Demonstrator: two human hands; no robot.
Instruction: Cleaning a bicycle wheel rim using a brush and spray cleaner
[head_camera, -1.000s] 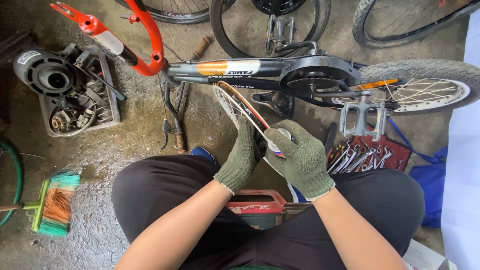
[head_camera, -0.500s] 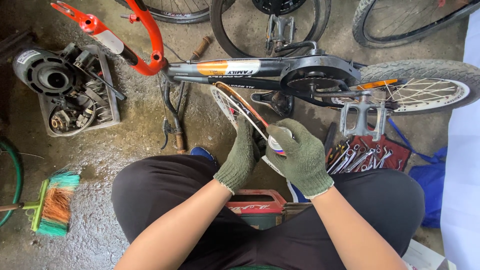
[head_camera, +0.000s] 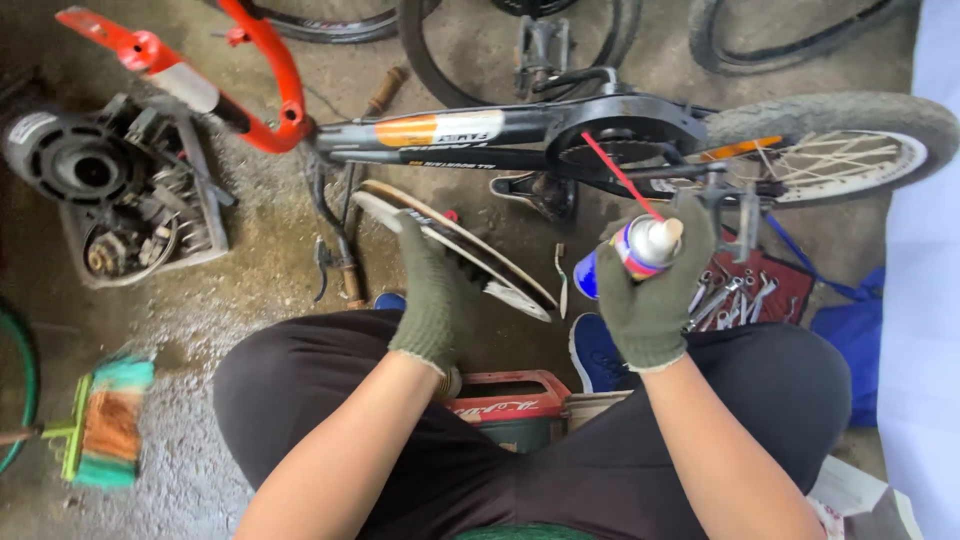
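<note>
My right hand (head_camera: 650, 290), in a dark green glove, grips a spray can (head_camera: 628, 255) with a thin red straw (head_camera: 620, 175) that points up toward the black chain guard (head_camera: 620, 135) of a small bicycle lying upside down. My left hand (head_camera: 430, 290), also gloved, holds a curved white and brown mudguard (head_camera: 470, 245) by its near side. The bicycle's black frame (head_camera: 450, 135) has an orange patch, and its red fork (head_camera: 260, 70) reaches to the upper left. Its rear wheel (head_camera: 830, 150) lies at the right.
A tray of metal parts (head_camera: 130, 210) and a round black motor (head_camera: 60, 160) sit at the left. An open red wrench roll (head_camera: 750, 290) lies beside my right knee. A green and orange brush (head_camera: 105, 420) is at lower left. A red crate (head_camera: 505, 400) is under me.
My right hand has lifted off the mudguard and moved right and up with the spray can, its red straw now aimed at the chain guard. My left hand keeps hold of the mudguard.
</note>
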